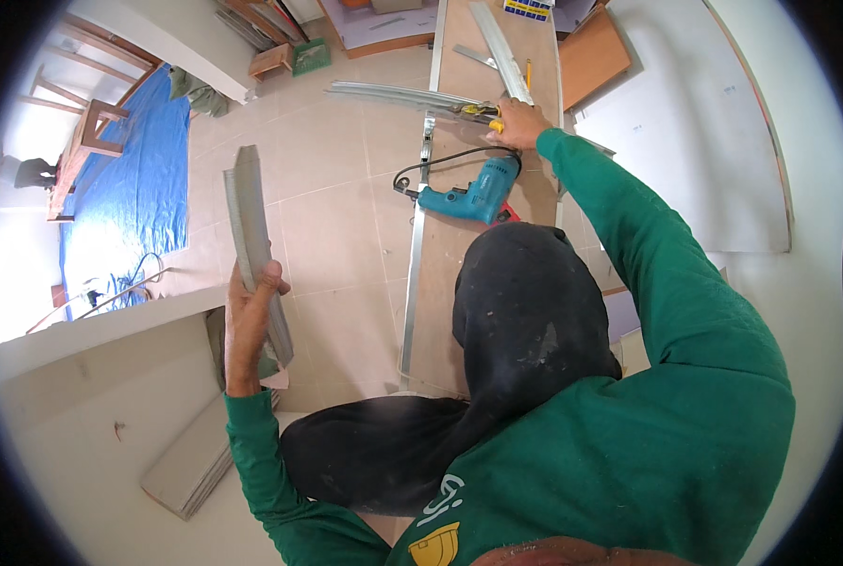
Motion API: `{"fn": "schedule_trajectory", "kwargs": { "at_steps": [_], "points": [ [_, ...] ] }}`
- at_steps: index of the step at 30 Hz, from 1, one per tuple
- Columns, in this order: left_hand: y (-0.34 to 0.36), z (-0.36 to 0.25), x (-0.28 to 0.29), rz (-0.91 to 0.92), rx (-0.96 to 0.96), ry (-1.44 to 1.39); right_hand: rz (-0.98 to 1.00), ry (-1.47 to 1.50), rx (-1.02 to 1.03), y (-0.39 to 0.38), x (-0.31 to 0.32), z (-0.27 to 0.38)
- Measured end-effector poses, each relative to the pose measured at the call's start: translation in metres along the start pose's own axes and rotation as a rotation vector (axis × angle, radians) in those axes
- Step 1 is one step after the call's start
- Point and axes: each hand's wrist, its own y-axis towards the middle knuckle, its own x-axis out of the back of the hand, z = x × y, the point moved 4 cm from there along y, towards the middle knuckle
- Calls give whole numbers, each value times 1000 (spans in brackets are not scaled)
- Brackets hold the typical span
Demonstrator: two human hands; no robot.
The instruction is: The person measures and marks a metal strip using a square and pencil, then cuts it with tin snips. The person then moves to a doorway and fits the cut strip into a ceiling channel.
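My left hand (253, 316) is closed around a short length of grey metal channel (248, 212), held upright over the floor on the left. My right arm stretches out to the far end of a long narrow bench (440, 307). There my right hand (523, 123) has its fingers around the yellow handles of tin snips (483, 113); part of the grip is hidden. Under the snips lie long metal profiles (393, 94) that jut past the bench's left edge. Another metal channel (499, 47) points away beyond my right hand. A teal power drill (483, 191) lies nearer me.
The drill's black cable loops at the bench edge. A pencil (528, 74) lies beside the far channel. My black-trousered knee (534, 292) covers part of the bench. Large white board (685, 141) stands at right. Blue tarp (129, 170) covers floor at far left; stacked strips (190, 457) lie lower left.
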Motion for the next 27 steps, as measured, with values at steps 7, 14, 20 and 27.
{"fn": "schedule_trajectory", "kwargs": {
  "at_steps": [7,14,20,27],
  "points": [
    [3,0,-15,141,-15,121,80,101,-210,2,45,-30],
    [3,-4,-25,108,60,53,-33,645,-240,-126,26,-68],
    [15,-10,-30,168,34,-27,372,820,28,-216,14,42],
    [17,-22,-37,180,-44,66,570,695,240,-203,-63,142]
  ]
}}
